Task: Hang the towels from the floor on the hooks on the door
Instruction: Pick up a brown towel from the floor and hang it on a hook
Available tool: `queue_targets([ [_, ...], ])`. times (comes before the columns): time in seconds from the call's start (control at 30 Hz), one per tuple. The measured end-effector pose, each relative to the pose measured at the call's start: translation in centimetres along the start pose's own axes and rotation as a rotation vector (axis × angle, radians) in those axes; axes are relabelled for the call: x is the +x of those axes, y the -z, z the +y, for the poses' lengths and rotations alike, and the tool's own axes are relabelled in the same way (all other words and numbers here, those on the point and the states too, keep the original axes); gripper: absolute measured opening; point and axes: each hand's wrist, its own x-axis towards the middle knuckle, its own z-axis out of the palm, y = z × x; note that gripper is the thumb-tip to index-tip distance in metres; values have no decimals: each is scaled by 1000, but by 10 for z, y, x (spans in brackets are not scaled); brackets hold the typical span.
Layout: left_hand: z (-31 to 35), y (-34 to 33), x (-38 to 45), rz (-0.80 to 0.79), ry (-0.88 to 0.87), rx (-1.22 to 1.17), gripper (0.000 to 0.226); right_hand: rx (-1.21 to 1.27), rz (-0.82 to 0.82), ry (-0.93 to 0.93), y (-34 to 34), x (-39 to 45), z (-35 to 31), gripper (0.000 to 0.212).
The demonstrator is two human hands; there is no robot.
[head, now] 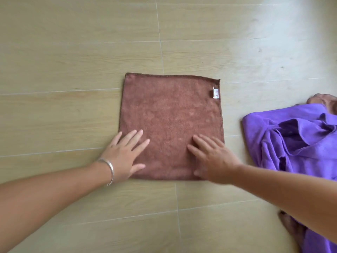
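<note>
A brown towel (171, 125) lies spread flat and square on the floor (73, 52), which is laid with pale wood-look tiles divided by thin light grout lines. A small white tag (215, 92) sits on the towel's right edge near its far corner.

Both hands rest on the near part of this towel. The left hand (125, 154) lies palm down over the near-left corner, its fingers (135, 137) straight and spread, pointing away and to the right; its grip is open, flat on the cloth and holding nothing. A thin silver bangle (110, 169) circles the left wrist. The right hand (213, 157) lies palm down near the near-right corner, fingers extended toward the left; it is somewhat blurred, but its grip also reads as open, pressing on the fabric rather than pinching it.

To the right, apart from the brown towel, a purple towel (291, 139) lies crumpled on the floor with several folds and ridges, running out of view at the right edge. More purple fabric shows at the bottom right under the right forearm. Just beyond the purple towel's far edge, a foot (324, 102) of the person is partly visible at the frame's right border.
</note>
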Motion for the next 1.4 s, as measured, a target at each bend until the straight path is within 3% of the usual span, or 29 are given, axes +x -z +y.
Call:
queue_targets([
  [0.17,16,-27,-48,63,-198,51,79,-70,71,158,-40,-51,-3,86],
  [0.4,-3,-8,-32,102,-314,29,49,-167,173,240,-24,-32,19,48],
  [0.5,-10,12,-32,4,-340,139,51,-212,176,238,15,-30,34,41],
  [0.57,-20,43,-38,-130,-223,140,50,-215,144,180,56,-33,47,40],
  [0.67,-39,114,-53,-70,-71,146,50,-203,98,54,123,-50,59,44],
  [1.0,-90,429,-161,124,219,92,45,-89,208,-277,424,-167,76,42],
  [1.17,-112,604,-253,251,287,60,38,48,282,-322,595,-255,75,38],
  [1.4,-142,817,-380,460,317,63,31,108,509,-289,819,-373,77,33],
])
